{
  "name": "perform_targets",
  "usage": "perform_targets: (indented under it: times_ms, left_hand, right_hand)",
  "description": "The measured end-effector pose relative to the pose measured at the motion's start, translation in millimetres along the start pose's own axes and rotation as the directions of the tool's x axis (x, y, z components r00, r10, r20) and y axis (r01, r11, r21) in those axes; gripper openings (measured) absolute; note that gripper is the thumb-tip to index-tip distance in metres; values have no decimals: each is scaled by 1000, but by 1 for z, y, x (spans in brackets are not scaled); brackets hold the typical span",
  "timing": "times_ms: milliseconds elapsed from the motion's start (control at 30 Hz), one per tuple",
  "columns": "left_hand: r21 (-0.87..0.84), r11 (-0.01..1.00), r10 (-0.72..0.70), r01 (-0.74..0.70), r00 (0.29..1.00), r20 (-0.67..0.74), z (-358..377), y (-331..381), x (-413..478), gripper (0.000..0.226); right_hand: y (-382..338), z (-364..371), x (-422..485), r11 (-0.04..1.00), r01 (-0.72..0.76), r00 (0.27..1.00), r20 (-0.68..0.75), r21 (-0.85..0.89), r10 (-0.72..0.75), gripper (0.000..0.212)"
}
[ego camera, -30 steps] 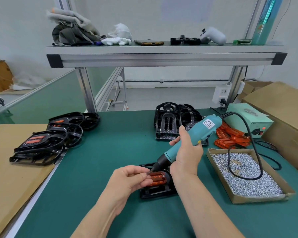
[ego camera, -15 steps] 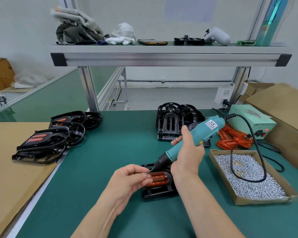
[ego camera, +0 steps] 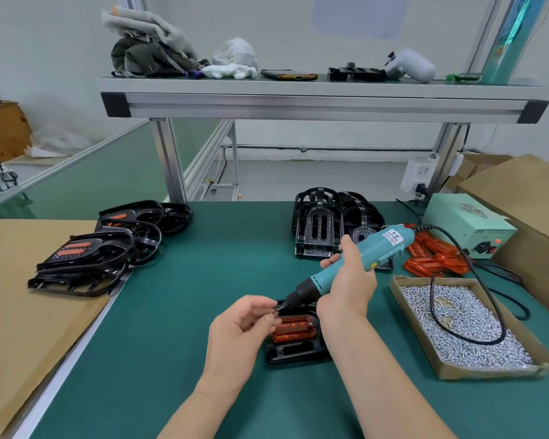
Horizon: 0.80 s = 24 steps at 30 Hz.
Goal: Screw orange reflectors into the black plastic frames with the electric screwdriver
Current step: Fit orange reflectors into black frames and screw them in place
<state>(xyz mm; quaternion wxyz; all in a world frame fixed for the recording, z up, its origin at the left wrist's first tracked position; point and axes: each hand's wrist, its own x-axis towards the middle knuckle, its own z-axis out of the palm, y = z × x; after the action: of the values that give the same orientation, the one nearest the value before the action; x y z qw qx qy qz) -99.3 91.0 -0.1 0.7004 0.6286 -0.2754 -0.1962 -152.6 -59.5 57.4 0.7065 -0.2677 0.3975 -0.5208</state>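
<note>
A: On the green mat (ego camera: 171,312), centre front: black frame (ego camera: 295,353) lying flat, orange reflector (ego camera: 293,329) seated in it.
B: Hands?
A: Right hand (ego camera: 346,289) wrapped round the electric screwdriver (ego camera: 355,261), which is tilted, bit down-left over the frame's far-left corner. Left hand (ego camera: 244,324) just beside it — thumb and forefinger pinch a tiny piece (ego camera: 275,309) at the bit tip, too small to name.

Bright, even overhead light, soft shadows only. Wide-angle bowing at edges: grey aluminium shelf (ego camera: 298,103) curves. Mild blur throughout, slight glare on green matte bench (ego camera: 178,312).
</note>
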Motion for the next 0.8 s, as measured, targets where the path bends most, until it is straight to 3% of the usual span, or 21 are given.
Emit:
perform_targets:
  times_ms: [167, 367, 600, 733, 800]
  left_hand:
    - [426, 862, 291, -274, 956, 26, 0, -6, -5, 42]
    - [601, 726, 405, -335, 914, 20, 2, -9, -6, 56]
    - [598, 716, 438, -361, 899, 17, 3, -12, -4, 62]
    - [560, 773, 320, -298, 945, 63, 0, -14, -2, 66]
    - [577, 782, 204, -237, 971, 123, -8, -17, 1, 79]
  right_hand:
    - [3, 0, 2, 1000, -5, 1000, -6, -12, 5, 24]
    - [4, 0, 1, 1000, 9, 1000, 2, -11, -9, 22]
    - [5, 0, 3, 999, 30, 999, 15, -13, -30, 22]
    - [5, 0, 4, 999, 40, 999, 25, -6, -39, 23]
    - [4, 0, 4, 998, 60, 997, 46, -1, -60, 23]
